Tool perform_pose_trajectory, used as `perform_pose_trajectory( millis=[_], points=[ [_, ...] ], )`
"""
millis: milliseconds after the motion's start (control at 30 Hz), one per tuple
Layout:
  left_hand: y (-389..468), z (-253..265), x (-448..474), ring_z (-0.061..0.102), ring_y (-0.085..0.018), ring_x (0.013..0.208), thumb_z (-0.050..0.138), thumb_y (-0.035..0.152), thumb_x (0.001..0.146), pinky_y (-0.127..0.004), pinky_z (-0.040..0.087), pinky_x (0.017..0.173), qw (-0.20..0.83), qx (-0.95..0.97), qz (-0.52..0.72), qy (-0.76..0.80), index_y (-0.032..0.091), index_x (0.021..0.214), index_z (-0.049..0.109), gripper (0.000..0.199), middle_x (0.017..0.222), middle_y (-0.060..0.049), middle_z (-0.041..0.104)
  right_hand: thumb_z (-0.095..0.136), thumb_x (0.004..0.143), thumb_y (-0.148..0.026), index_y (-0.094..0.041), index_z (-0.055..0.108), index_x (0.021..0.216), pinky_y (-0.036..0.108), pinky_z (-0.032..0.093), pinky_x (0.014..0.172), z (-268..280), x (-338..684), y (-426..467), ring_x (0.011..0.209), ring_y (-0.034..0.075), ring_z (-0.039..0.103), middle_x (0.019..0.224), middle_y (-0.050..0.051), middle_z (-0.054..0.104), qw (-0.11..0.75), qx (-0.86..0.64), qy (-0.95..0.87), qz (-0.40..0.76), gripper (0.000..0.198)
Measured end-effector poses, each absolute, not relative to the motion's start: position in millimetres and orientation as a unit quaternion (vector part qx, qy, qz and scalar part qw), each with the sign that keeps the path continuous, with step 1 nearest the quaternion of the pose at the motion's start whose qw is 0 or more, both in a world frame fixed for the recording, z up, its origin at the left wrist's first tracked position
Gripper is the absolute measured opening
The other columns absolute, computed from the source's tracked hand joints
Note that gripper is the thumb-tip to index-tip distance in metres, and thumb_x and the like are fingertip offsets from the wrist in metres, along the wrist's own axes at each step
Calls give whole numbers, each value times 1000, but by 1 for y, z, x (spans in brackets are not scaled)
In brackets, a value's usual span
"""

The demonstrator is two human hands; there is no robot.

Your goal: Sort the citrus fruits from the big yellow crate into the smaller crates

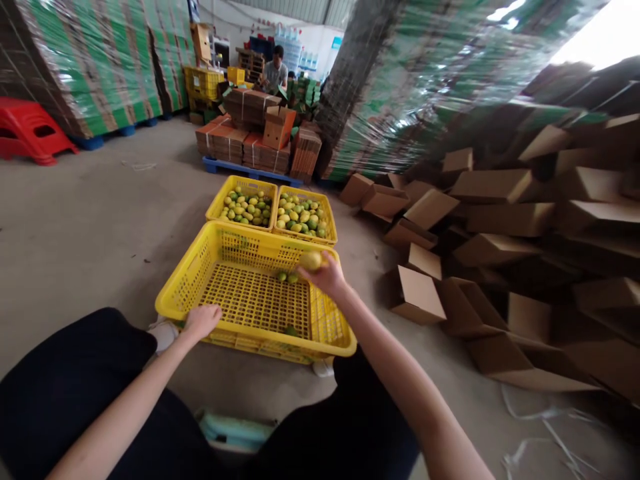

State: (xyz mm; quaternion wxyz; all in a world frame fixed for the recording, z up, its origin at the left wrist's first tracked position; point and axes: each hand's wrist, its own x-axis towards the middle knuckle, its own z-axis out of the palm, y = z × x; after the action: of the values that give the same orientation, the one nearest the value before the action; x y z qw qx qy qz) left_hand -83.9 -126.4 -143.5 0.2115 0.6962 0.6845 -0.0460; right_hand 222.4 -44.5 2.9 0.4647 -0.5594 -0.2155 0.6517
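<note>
Right hand [327, 275], head view: grasping one yellow lemon [311, 261] above the front crate [250, 297], right side. Left hand [203, 321]: fingers curled at the near rim; grip cannot be determined. Crate contents: three green lemons [293, 278] visible. Beyond: two fruit-filled yellow crates [215, 203].

We can read no word, number or brand anywhere in this view. On the far white wall we see a small turquoise sign [337, 42], but any lettering on it is too small for us to make out. To its left, a row of red marks [265, 27] runs high along the same wall; we cannot tell whether they are characters. On the green-and-brown stack wrapped in clear film [395, 100], blur and glare leave us nothing legible.
</note>
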Motion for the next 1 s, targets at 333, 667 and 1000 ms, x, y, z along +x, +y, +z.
perform_pose_trajectory(
  millis=[333,667,1000],
  points=[
    [-126,-148,-84,69,-25,105,34,28,99,-33,48,85,203,693,-33,691,20,133,62,45,122,-13,72,44,93,-20,-15,61,82,33,59,67,-22,267,-28,65,18,71,78,9,70,410,-624,-270,608,21],
    [-129,-133,-82,67,-29,104,38,29,95,-36,46,88,229,677,-62,696,20,101,73,36,109,-12,74,57,89,-19,-15,63,83,24,54,56,-69,304,-33,58,14,68,71,6,71,265,-711,-355,546,9],
    [-76,-145,-89,70,-19,88,68,30,76,-23,49,79,443,676,-68,585,28,83,77,12,95,0,79,63,94,-30,-16,66,108,37,58,82,-145,317,3,92,19,67,108,8,69,60,-725,-534,431,20]
  ],
)
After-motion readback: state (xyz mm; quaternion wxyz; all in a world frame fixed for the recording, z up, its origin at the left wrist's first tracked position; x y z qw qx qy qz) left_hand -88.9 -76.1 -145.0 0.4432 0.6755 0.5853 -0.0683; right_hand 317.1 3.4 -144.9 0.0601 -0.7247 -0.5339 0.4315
